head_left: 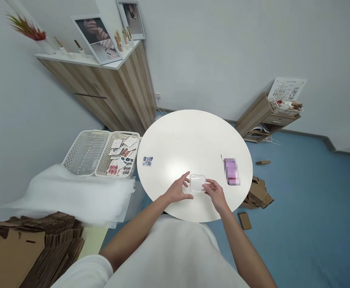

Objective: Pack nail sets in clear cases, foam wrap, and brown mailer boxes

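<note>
A small clear plastic box (197,183) is at the near part of the round white table (190,132). My right hand (215,194) pinches its right edge between thumb and fingers. Just left of the box, my left hand (179,189) is open, thumb and fingers apart, holding nothing. Whether the box touches the tabletop I cannot tell. Toward the table's left edge lies a card of blue press-on nails (147,161). On the right side rests a purple, pixelated flat object (232,172).
Left of the table stand a white basket of nail cards (122,155) and another with clear plastic boxes (87,154). White foam sheets (69,196) and folded cardboard (27,248) are nearer me. Cardboard pieces (257,192) lie on the floor at right; wooden cabinets (103,88) stand behind.
</note>
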`<move>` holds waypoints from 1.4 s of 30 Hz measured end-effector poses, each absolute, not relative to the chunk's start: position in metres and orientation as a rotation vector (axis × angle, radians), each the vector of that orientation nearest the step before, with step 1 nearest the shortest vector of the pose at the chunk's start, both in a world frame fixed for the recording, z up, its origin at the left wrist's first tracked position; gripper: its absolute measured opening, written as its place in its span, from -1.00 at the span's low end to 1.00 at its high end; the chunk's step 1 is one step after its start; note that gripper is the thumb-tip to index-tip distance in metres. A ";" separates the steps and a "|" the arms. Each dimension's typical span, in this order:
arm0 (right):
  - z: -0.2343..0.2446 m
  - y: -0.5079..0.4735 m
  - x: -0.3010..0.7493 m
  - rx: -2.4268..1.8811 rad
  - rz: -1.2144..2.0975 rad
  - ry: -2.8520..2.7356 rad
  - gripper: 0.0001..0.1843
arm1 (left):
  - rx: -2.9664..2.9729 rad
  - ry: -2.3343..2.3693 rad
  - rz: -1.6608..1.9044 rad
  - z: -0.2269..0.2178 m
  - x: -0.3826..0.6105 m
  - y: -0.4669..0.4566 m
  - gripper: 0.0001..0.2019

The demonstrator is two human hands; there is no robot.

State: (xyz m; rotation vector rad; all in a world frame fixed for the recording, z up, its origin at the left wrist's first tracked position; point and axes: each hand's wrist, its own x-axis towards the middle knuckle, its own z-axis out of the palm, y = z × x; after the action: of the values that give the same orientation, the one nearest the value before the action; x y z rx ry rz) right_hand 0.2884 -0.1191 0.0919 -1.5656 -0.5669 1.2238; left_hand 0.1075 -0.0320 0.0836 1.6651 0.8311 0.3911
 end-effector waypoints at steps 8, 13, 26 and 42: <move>0.078 -0.126 0.315 -1.559 1.346 -0.762 -0.49 | 1.755 0.839 0.435 0.085 0.126 -0.046 -0.24; 0.092 -0.124 0.332 -1.597 1.187 -1.338 -0.36 | 1.727 0.857 0.459 0.088 0.128 -0.048 -0.28; 0.098 -0.122 0.334 -1.543 1.028 -1.694 -0.48 | 1.613 0.834 0.448 0.084 0.136 -0.053 -0.15; 0.103 -0.129 0.332 -1.524 1.008 -1.638 -0.50 | 1.470 0.729 0.482 0.088 0.140 -0.057 -0.23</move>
State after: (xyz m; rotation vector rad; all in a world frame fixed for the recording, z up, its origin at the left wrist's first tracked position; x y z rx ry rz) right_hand 0.3322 -0.1290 0.1035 -1.5236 -1.6385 1.0085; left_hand 0.1401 -0.0572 0.0878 1.4702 0.7292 0.4825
